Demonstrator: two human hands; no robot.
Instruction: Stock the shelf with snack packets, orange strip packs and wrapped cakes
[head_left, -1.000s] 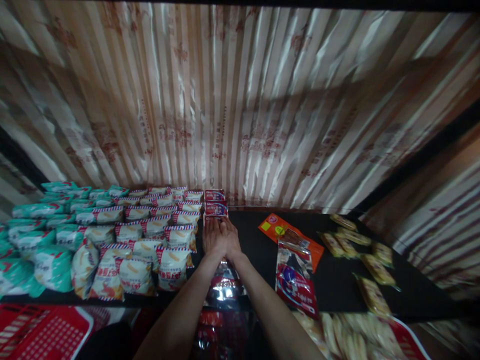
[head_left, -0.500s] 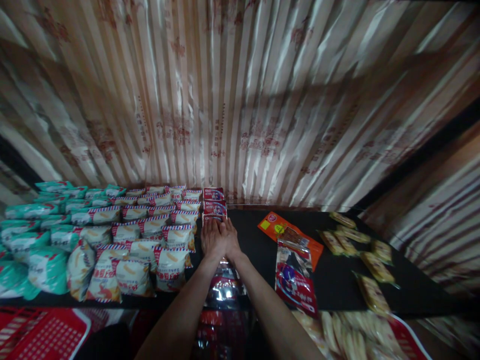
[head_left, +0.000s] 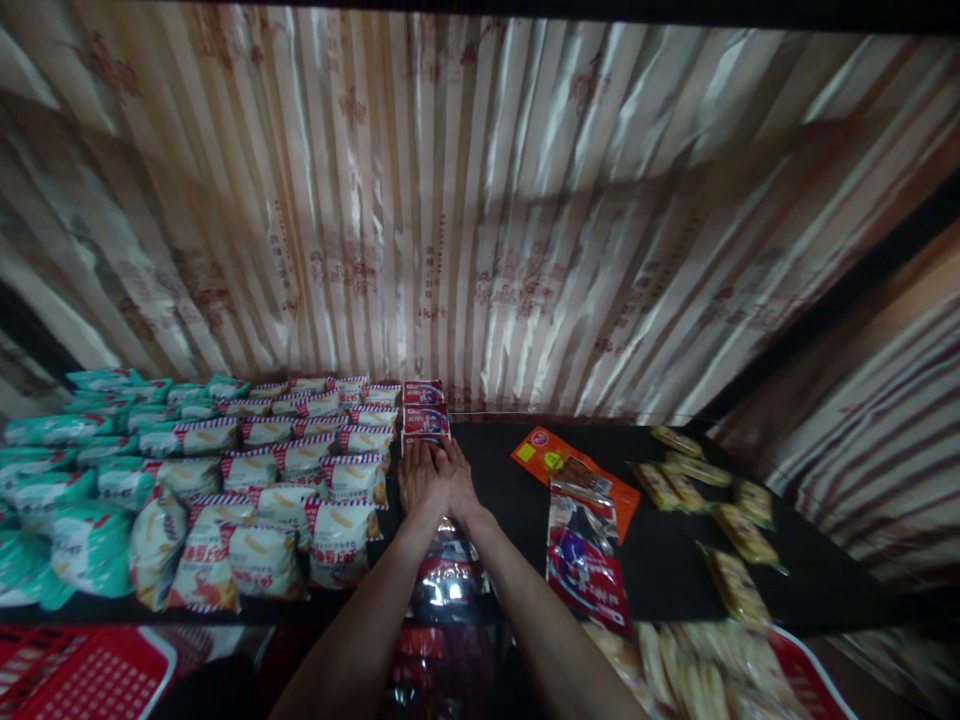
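Note:
My left hand [head_left: 417,480] and my right hand [head_left: 456,482] lie side by side, fingers stretched flat, on a row of red snack packets [head_left: 424,420] that runs back along the black shelf [head_left: 510,500]. Both palms press down on the packets, and the fingertips reach the second packet from the back. More shiny red packets [head_left: 448,580] lie under my wrists toward the shelf's front edge. Neither hand grips anything.
White snack bags with red-blue trim [head_left: 300,480] and teal bags [head_left: 67,490] fill the shelf's left. An orange packet [head_left: 555,458], a red-blue packet [head_left: 589,565] and yellow packets [head_left: 720,510] lie to the right. Red baskets [head_left: 82,675] sit below. A striped curtain [head_left: 480,200] hangs behind.
My hands have stayed pressed flat on the red packets. The view has shifted slightly; nothing on the shelf has moved.

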